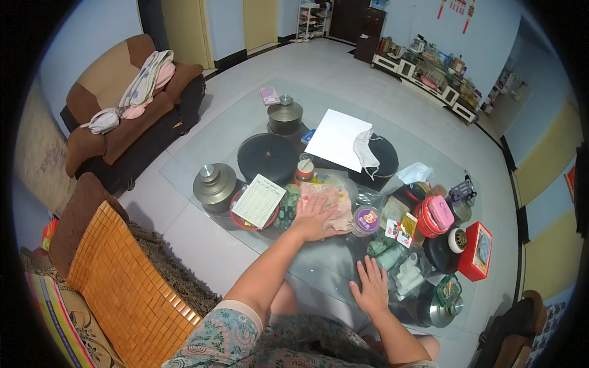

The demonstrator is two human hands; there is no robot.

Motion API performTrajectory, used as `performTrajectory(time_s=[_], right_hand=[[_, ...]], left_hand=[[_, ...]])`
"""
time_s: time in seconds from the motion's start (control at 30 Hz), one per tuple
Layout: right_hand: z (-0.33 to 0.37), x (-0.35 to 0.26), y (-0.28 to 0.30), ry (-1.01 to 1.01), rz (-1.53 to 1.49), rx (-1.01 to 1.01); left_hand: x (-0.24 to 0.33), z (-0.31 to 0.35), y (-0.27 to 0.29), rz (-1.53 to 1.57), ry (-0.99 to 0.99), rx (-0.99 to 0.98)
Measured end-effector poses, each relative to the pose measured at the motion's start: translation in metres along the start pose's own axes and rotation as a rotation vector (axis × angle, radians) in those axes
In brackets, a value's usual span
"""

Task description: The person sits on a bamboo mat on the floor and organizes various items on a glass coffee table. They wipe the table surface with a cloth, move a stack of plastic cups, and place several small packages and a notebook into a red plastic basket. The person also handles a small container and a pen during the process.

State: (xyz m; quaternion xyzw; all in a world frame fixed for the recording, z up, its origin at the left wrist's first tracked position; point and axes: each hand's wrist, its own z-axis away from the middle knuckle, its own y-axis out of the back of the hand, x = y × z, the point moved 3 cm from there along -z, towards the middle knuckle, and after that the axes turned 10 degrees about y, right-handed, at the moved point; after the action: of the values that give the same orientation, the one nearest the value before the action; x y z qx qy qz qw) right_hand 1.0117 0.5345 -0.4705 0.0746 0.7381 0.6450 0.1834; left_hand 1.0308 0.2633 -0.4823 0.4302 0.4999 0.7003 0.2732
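My left hand (314,219) lies flat, fingers spread, on a crumpled pink cloth (338,199) on the glass-topped table (325,257). My right hand (370,288) is open near the table's front edge, palm down, with nothing in it. Just right of the cloth stands a round tub (367,219) with a purple lid. Left of the cloth are a green patterned bundle (287,208) and a printed paper (259,201) resting over a red basin. Beyond my right fingertips lies a green rolled package (384,250), beside a clear plastic bag with white rolls (410,275).
A white sheet (334,138) and a face mask (366,153) lie at the far middle. At the right are a red tin (431,218), a pink box (440,211), a phone stand (461,190) and a red-framed box (475,250). A brown sofa (116,92) stands far left.
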Motion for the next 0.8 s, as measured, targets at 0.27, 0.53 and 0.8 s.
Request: performTrajectory(time_s=[0.27, 0.53, 0.8], right_hand=[[-0.010, 0.000, 0.007, -0.025, -0.083, -0.094], [-0.018, 0.009, -0.004, 0.026, -0.082, -0.177], [0.021, 0.022, -0.032, 0.032, 0.042, -0.325]], left_hand=[[-0.033, -0.030, 0.041, 0.380, -0.264, -0.420], [-0.208, -0.181, 0.098, 0.261, 0.315, 0.504], [-0.298, -0.344, 0.111, -0.347, 0.288, 0.795]])
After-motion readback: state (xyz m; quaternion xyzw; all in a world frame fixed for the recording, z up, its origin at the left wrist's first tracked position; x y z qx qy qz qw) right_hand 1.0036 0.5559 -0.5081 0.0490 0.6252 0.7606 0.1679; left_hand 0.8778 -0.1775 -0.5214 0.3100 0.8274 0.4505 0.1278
